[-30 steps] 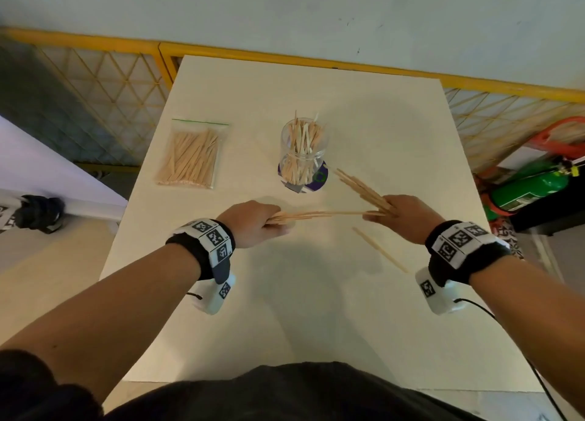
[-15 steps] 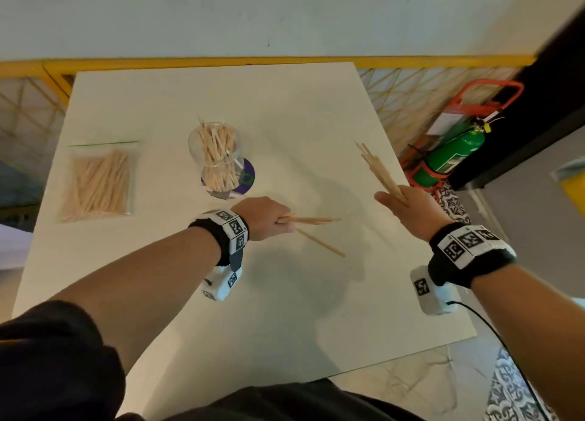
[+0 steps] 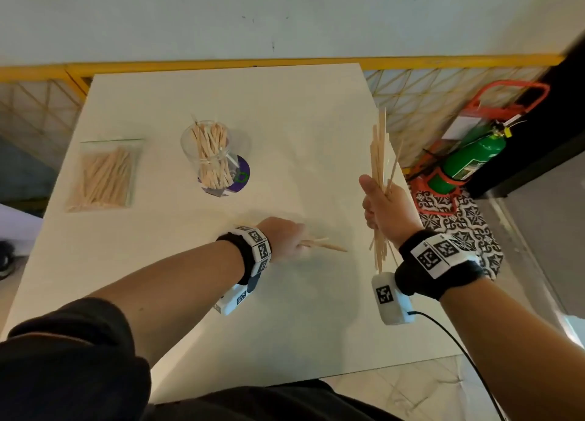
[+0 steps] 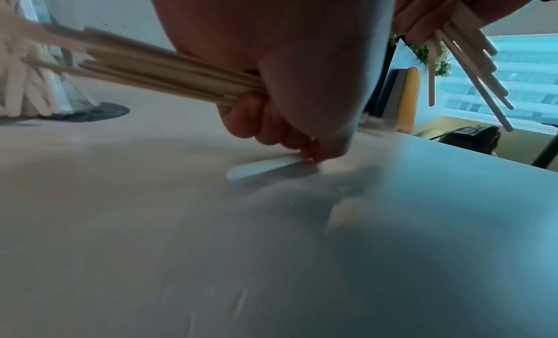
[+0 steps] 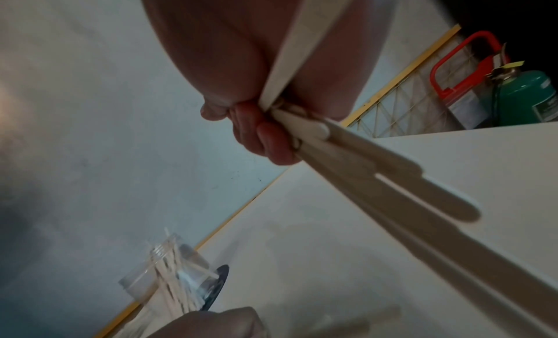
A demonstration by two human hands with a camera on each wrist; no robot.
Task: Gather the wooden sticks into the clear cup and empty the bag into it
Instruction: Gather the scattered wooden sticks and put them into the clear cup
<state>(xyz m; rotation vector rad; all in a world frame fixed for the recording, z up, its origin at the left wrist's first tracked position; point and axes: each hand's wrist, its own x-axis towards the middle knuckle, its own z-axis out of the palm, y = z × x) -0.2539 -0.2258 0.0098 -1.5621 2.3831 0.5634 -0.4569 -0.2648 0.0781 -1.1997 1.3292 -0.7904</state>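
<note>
The clear cup [image 3: 212,154], part full of wooden sticks, stands on a purple disc at the table's middle left; it shows again in the right wrist view [image 5: 169,276]. A clear bag of sticks [image 3: 104,175] lies flat to its left. My right hand [image 3: 381,205] is raised near the table's right edge and grips an upright bundle of sticks [image 3: 378,154]. My left hand [image 3: 289,238] is low on the table and grips a bundle of sticks [image 4: 157,73], while its fingertips [image 4: 314,150] pinch one more stick [image 4: 265,166] lying on the surface.
The white table [image 3: 221,309] ends close to my right hand. A yellow lattice rail [image 3: 411,104] runs behind and beside it. A green extinguisher [image 3: 468,157] in a red frame stands on the floor at right.
My right hand has lifted and turned its bundle upright. My left hand has slid right to the single stick on the table. The head view has swung.
</note>
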